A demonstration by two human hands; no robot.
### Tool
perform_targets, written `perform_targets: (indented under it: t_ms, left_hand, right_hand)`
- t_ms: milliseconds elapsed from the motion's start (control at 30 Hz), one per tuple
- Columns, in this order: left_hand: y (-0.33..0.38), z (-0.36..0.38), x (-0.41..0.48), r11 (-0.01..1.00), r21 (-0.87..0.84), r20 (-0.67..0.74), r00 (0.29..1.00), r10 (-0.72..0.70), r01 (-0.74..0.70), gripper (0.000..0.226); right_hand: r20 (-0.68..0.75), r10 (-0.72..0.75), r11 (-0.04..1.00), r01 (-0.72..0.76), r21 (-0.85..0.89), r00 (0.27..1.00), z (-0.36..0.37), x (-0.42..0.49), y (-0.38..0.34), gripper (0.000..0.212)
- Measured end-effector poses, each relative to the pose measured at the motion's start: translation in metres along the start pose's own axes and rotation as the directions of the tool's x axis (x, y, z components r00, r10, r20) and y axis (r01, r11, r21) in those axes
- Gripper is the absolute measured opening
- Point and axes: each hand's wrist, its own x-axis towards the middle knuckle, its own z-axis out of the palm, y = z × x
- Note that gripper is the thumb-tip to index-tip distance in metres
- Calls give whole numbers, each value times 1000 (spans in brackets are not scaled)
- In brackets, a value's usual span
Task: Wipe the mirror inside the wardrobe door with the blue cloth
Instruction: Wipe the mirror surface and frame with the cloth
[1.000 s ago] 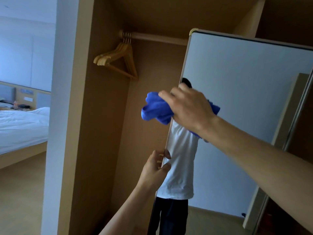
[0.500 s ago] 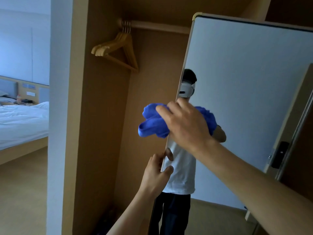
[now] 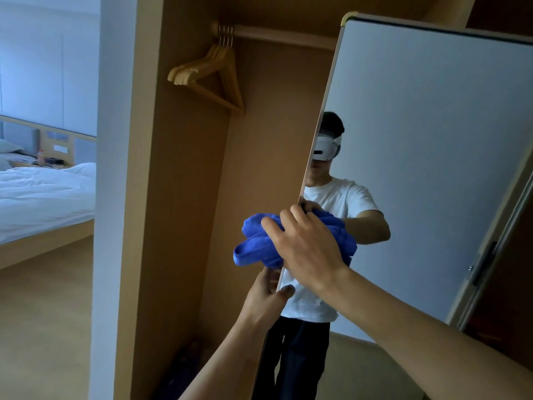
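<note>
Head view: your right hand point(image 3: 305, 255) presses blue cloth point(image 3: 253, 243), fingers point(image 3: 274, 226) straight, against mirror point(image 3: 432, 140).
Cloth: soft, light; palm it.
Door edge point(image 3: 317, 134): your left hand point(image 3: 265, 295) grips it.

The mirror point(image 3: 432, 145) apparently hides fingers of the left hand point(image 3: 266, 298).
</note>
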Motion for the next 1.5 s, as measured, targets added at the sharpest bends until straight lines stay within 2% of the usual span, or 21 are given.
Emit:
perform_targets:
  t_ms: [100, 267, 367, 400, 467, 567, 733, 967, 1133, 1367, 1500]
  left_hand:
    - [-6, -3, -2, 998, 57, 31, 999, -37, 36, 54]
    - [-27, -3, -7, 997, 56, 37, 998, -48, 45, 46]
    - [-32, -2, -9, 996, 66, 47, 996, -69, 66, 45]
    - [-35, -2, -10, 995, 73, 44, 996, -75, 72, 46]
    - [-39, -2, -13, 995, 80, 43, 997, -64, 60, 48]
    - [-47, 0, -14, 995, 87, 41, 998, -53, 50, 49]
    - [-70, 2, -11, 996, 37, 13, 997, -76, 75, 51]
    - [-113, 4, -20, 984, 62, -23, 986, -165, 166, 49]
    - [-130, 1, -26, 978, 56, 13, 980, -200, 199, 57]
    - [-150, -1, -39, 959, 134, 29, 966, -257, 251, 52]
    - [-161, 1, -48, 954, 140, 13, 963, -268, 264, 54]
  right_hand:
    - [-18, 25, 999, -26, -30, 1000, -18, 16, 17, 52]
    - [-125, 105, 994, -109, -20, 987, -44, 50, 46, 53]
    - [-172, 94, 994, -102, -36, 981, -45, 49, 48, 40]
    - [-176, 83, 995, -91, -42, 981, -43, 44, 46, 42]
    - [-159, 61, 996, -70, -55, 985, -35, 34, 38, 47]
    - [-115, 47, 997, -53, -54, 992, -14, 17, 18, 36]
    - [82, 17, 1000, -16, -16, 996, 17, -15, -26, 40]
    - [310, -17, 1000, 18, -3, 951, 40, -39, -66, 42]
    - [303, -22, 1000, 27, -13, 953, 37, -36, -63, 44]
    - [126, 68, 991, -52, -127, 990, 15, -3, -35, 37]
    - [167, 35, 993, -16, -115, 985, 24, -14, -44, 38]
